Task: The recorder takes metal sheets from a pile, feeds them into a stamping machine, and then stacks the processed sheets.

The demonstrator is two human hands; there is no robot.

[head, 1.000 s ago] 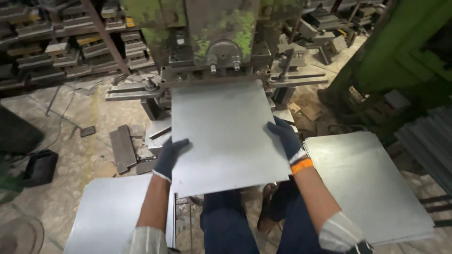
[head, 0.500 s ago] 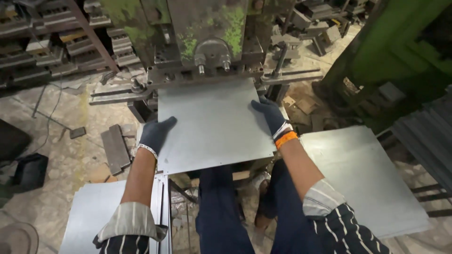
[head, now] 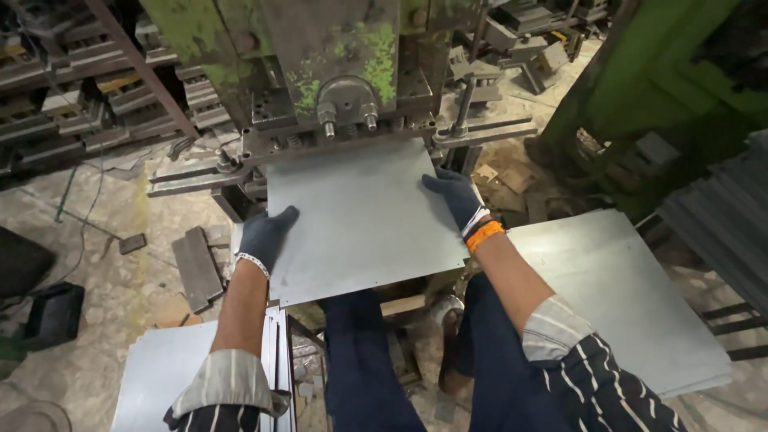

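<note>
A flat grey metal sheet (head: 360, 216) lies in front of me with its far edge pushed under the head of a green, paint-worn press machine (head: 344, 72). My left hand (head: 266, 236), in a dark glove, grips the sheet's left edge. My right hand (head: 454, 196), also gloved, with an orange band at the wrist, holds the sheet's right edge. Both arms have rolled striped sleeves. My legs in dark trousers sit below the sheet.
A stack of grey sheets (head: 624, 296) lies at my right, another stack (head: 168, 368) at lower left. Metal blocks (head: 196, 268) rest on the dusty floor. Racks of dies (head: 72, 104) stand at the left, a green machine frame (head: 664, 80) at the right.
Both hands have pushed the sheet forward, so its far edge now sits deeper under the press head. The view has shifted closer to the machine.
</note>
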